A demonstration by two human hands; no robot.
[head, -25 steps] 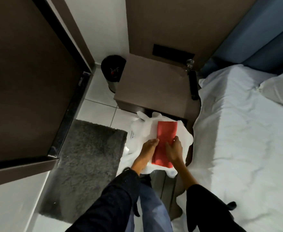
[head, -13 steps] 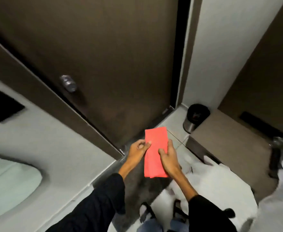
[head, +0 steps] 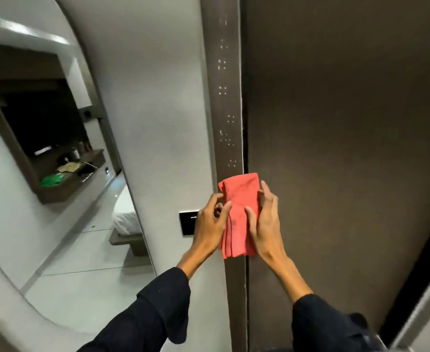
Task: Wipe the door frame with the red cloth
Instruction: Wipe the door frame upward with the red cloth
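The folded red cloth (head: 239, 214) is held upright in front of the dark brown door frame strip (head: 225, 97), which runs vertically between the white wall and the brown door (head: 348, 148). My left hand (head: 210, 224) pinches the cloth's left edge. My right hand (head: 266, 222) grips its right side, thumb across the front. The cloth covers the frame strip at about mid height; whether it touches the strip cannot be told. Small light specks dot the strip above the cloth.
A black wall switch plate (head: 188, 222) sits just left of my left hand. A large curved mirror (head: 56, 174) on the left wall reflects a shelf with items and a bed. A dark gap and pale wall edge (head: 417, 288) lie at the lower right.
The view swung from the bedside floor up to the door. Both hands lifted the cloth from the white bag and carried it to the frame strip at the door's left edge.
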